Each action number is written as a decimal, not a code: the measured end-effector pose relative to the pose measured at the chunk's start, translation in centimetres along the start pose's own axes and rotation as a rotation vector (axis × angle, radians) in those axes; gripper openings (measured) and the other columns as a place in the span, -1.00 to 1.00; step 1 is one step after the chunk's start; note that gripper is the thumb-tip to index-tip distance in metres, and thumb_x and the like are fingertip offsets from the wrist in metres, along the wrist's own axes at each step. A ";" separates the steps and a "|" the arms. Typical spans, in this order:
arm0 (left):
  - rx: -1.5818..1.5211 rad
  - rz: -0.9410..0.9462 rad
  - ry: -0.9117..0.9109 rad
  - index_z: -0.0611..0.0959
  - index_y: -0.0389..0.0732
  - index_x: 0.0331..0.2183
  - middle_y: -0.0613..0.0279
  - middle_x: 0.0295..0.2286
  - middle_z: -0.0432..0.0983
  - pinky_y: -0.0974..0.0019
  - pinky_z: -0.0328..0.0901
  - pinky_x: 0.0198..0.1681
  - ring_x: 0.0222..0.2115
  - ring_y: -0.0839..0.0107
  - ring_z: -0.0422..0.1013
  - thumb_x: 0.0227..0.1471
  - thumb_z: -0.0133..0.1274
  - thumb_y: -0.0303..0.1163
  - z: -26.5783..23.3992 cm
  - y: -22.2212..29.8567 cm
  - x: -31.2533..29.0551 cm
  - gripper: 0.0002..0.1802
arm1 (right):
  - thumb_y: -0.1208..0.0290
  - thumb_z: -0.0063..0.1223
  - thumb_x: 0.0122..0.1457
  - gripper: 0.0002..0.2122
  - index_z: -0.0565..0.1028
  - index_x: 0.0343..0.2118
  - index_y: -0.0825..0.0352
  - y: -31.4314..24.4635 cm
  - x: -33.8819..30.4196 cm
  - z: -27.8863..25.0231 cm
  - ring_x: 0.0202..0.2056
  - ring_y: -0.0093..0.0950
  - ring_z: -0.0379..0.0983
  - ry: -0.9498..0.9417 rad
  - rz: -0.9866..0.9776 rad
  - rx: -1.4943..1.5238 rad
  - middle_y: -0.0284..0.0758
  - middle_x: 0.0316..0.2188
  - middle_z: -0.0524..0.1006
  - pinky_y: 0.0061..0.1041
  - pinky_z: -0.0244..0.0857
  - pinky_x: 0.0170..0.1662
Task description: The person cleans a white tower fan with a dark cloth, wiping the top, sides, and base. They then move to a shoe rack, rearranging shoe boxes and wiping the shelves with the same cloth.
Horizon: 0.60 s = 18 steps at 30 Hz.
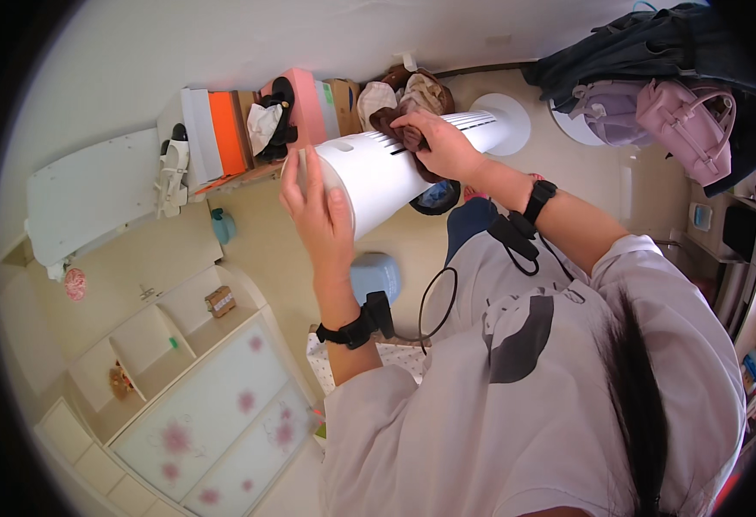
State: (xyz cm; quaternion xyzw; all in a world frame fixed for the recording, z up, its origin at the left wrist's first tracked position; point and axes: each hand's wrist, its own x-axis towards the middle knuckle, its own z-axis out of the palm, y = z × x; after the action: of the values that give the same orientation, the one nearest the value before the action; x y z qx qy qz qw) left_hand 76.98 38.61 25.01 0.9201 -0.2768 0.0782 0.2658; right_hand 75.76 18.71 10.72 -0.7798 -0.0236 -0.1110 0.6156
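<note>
A white tower fan with slotted vents stands on a round white base, its top end closest to me. My left hand grips the rim of the fan's top, fingers extended along it and thumb at the near side. My right hand is closed on a brown cloth and presses it against the vents partway down the fan. Part of the cloth hangs over the side of the fan; the rest is bunched under my fingers. Black bands circle both of my wrists.
Boxes, including an orange one and a pink one, line the wall beyond the fan. A pink handbag and dark clothing are at the far right. A light-blue stool stands below the fan, and a shelved cabinet at lower left.
</note>
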 end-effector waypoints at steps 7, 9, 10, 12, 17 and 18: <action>-0.010 -0.020 0.013 0.37 -0.23 0.17 -0.13 0.16 0.10 -0.02 -0.03 0.21 0.16 -0.05 0.03 0.17 -0.17 -0.15 -1.0 -2.0 -1.0 -0.40 | 0.65 -0.07 -0.03 -0.60 0.41 -0.05 0.25 9.3 -1.7 1.9 -0.04 -0.11 0.37 -0.013 0.276 -0.154 -0.15 -0.11 0.44 -0.29 0.27 0.03; -0.011 -0.011 0.017 0.38 -0.23 0.17 -0.11 0.16 0.11 -0.02 -0.03 0.21 0.16 -0.04 0.03 0.16 -0.15 -0.17 -1.2 -1.9 -1.2 -0.41 | 0.66 -0.09 -0.08 -0.53 0.39 -0.01 0.24 12.3 -2.3 2.5 -0.04 -0.10 0.37 0.028 0.387 -0.193 -0.14 -0.11 0.44 -0.33 0.28 0.02; 0.017 -0.003 0.010 0.37 -0.25 0.17 -0.12 0.16 0.12 0.00 -0.04 0.21 0.16 -0.02 0.04 0.18 -0.19 -0.17 -1.3 -1.7 -1.1 -0.42 | 0.66 -0.10 -0.08 -0.54 0.40 -0.02 0.26 13.6 -2.2 2.8 -0.04 -0.12 0.38 0.054 0.407 -0.224 -0.14 -0.12 0.44 -0.33 0.28 0.03; 0.072 0.006 -0.001 0.35 -0.29 0.17 -0.14 0.16 0.14 0.06 -0.05 0.22 0.17 0.02 0.06 0.21 -0.25 -0.17 -1.3 -1.6 -1.0 -0.42 | 0.66 -0.10 -0.08 -0.55 0.41 -0.04 0.27 12.9 -1.7 3.3 -0.05 -0.13 0.39 0.024 0.457 -0.226 -0.14 -0.14 0.45 -0.33 0.28 0.03; 0.010 -0.006 0.063 0.41 -0.15 0.15 -0.09 0.14 0.17 -0.01 -0.02 0.20 0.12 -0.05 0.11 0.13 -0.11 -0.25 -0.5 -3.0 1.0 -0.45 | 0.70 -0.10 -0.11 -0.53 0.41 -0.04 0.28 5.0 0.6 2.4 -0.02 -0.11 0.36 0.011 0.295 -0.072 -0.11 -0.13 0.43 -0.33 0.25 0.07; 0.013 -0.009 0.071 0.41 -0.13 0.15 -0.09 0.13 0.18 -0.01 -0.01 0.19 0.11 -0.05 0.12 0.13 -0.11 -0.24 -0.5 -3.0 1.9 -0.46 | 0.71 -0.10 -0.13 -0.52 0.40 -0.04 0.30 3.2 1.1 2.4 -0.02 -0.09 0.35 0.034 0.216 -0.042 -0.09 -0.14 0.41 -0.34 0.23 0.08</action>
State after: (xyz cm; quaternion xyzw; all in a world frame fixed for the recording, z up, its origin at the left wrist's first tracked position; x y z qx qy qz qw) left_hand 80.21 40.11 24.63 0.9197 -0.2626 0.1112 0.2697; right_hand 77.69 20.14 7.41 -0.7884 0.0733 -0.0578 0.6080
